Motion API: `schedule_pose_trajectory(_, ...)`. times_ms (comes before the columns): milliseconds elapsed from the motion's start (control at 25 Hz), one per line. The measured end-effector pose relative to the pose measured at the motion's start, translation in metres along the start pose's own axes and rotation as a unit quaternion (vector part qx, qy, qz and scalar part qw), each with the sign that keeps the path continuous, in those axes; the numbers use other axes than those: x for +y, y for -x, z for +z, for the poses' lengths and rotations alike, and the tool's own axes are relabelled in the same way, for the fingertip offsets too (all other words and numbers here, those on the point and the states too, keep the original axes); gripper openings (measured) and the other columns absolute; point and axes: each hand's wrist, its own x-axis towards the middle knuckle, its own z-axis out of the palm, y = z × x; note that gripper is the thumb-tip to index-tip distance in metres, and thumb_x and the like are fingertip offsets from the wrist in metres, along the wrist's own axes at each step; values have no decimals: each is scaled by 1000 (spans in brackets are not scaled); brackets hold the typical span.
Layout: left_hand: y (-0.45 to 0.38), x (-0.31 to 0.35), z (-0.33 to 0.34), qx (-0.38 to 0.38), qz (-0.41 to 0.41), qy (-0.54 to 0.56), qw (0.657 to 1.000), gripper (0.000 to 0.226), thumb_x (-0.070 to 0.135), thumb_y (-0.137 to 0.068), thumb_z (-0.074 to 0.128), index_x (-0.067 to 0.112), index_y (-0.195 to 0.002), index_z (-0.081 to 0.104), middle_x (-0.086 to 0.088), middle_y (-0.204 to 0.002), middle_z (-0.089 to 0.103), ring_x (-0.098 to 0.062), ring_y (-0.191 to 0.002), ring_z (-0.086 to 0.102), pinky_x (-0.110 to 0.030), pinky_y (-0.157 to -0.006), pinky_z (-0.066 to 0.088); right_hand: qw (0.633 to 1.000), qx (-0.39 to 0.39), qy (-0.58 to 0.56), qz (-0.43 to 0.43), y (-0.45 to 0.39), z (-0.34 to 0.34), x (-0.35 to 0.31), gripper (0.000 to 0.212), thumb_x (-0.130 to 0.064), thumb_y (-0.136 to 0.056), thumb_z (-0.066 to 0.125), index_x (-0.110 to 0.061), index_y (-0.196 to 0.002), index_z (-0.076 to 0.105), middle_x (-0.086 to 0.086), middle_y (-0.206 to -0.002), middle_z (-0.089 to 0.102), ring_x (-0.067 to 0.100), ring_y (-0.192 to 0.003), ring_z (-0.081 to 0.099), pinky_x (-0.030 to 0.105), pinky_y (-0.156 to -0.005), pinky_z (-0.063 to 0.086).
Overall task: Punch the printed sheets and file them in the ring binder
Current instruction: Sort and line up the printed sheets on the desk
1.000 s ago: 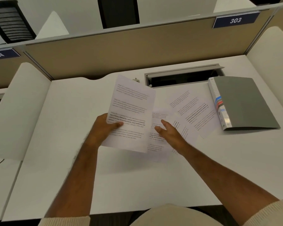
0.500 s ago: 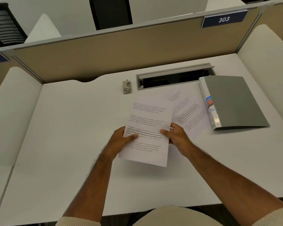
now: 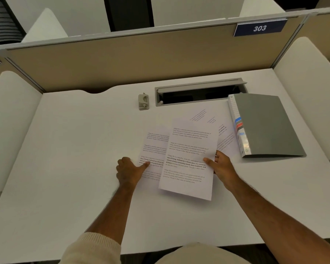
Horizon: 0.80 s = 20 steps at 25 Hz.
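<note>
Single stack now split: left hand point(image 3: 129, 173) pins one printed sheet point(image 3: 152, 149), right hand point(image 3: 222, 168) grips another point(image 3: 189, 159) at 3 o'clock; misaligned edges risk uneven punching.

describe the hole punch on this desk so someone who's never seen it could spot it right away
Find the long dark cable slot set into the back of the white desk. Just off its left end stands the hole punch, alone, clear of the sheets. It is the only small beige blocky thing; everything near it is flat paper or the grey binder.
</note>
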Motion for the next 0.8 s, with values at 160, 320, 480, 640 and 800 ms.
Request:
schedule_pose_trajectory(160,4,3,10,6,6,-82,997,109,84,-60,75,4,-130,47,-12,-127,53,-31,-121,54,-47,-95,50,1000,9,16,-6,-1,-9,1,32,-14,-93,70,-22,-121,58,-1,-116,70,16,-98,71,22,-65,61)
schedule_pose_trajectory(320,6,2,13,12,20,-99,995,97,79,-67,74,5,-125,49,-13,-126,55,-30,-119,55,-46,-93,51,999,15,32,-9,-1,-13,2,33,-15,-92,70,-23,-122,57,-2,-116,69,14,-97,70,20,-64,60)
schedule_pose_trajectory(480,4,0,11,6,26,-80,996,85,72,-72,76,7,-121,55,-13,-124,59,-31,-117,56,-47,-92,52,999,14,40,-13,1,-13,2,35,-17,-92,70,-22,-124,56,-2,-117,68,13,-97,70,19,-63,59)
schedule_pose_trajectory(640,7,0,8,-3,24,-60,998,67,65,-79,75,12,-117,62,-9,-120,61,-30,-115,59,-46,-93,51,999,14,47,-13,4,-14,4,37,-20,-93,70,-22,-127,56,-2,-119,68,15,-99,70,20,-64,59)
schedule_pose_trajectory(800,3,-5,3,-29,2,34,999,46,45,-84,80,15,-111,58,-6,-119,69,-31,-106,67,-49,-98,51,998,17,59,-12,8,-17,5,39,-21,-94,69,-21,-130,54,-4,-120,66,11,-96,69,19,-63,59)
